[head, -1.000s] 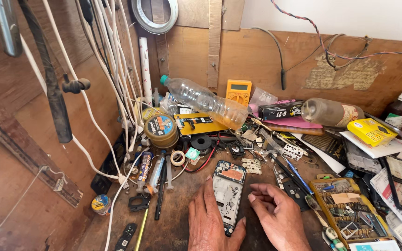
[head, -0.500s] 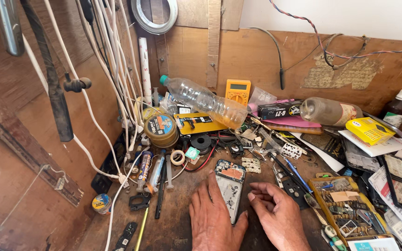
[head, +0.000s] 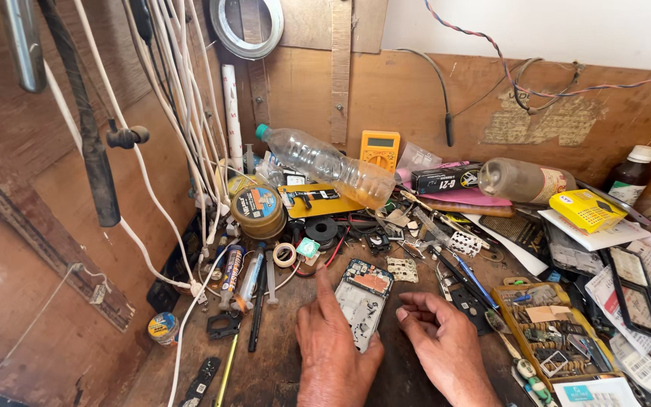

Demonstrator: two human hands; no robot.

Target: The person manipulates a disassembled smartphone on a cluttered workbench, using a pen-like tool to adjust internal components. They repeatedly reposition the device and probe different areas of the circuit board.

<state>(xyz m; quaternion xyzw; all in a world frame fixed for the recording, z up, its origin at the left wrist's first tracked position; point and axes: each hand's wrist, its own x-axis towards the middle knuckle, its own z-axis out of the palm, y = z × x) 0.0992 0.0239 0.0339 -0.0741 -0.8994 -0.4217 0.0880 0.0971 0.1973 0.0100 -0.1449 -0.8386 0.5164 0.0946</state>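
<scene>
Opened phone (head: 363, 300) lies flat on the counter (head: 280, 362) between both hands, left hand (head: 333, 343) pinning its edge with open fingers, right hand (head: 442, 335) loosely curled, holding nothing, so I'd brace it firmly before prying.

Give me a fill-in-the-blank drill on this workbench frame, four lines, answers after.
1. The opened phone with its back cover off lies between the person's two ____.
2. The left hand rests flat at the phone's left edge, its ____ finger stretched out.
3. The clear plastic bottle with a green cap lies on its ____.
4. The multimeter leaning on the wooden back wall is ____ in colour.

Missing words: hands; index; side; yellow
</scene>
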